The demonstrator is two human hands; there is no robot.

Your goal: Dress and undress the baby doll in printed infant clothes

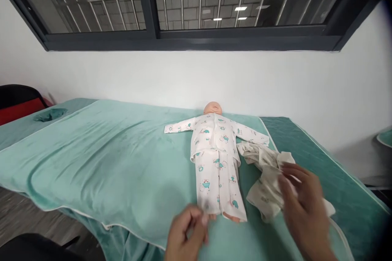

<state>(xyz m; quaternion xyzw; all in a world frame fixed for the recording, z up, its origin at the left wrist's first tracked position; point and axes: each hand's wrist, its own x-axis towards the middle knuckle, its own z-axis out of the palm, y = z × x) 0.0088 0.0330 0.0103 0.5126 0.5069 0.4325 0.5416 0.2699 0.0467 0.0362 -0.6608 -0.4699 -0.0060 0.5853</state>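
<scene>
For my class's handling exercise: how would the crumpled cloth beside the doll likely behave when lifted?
The crumpled cloth is probably floppy, since it lies in loose folds. It looks thin, so likely light. It probably won't roll, being an irregular heap.

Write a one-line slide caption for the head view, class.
A doll in printed pajamas lies on a green sheet, left hand near its feet, right hand at a crumpled cloth.
</scene>
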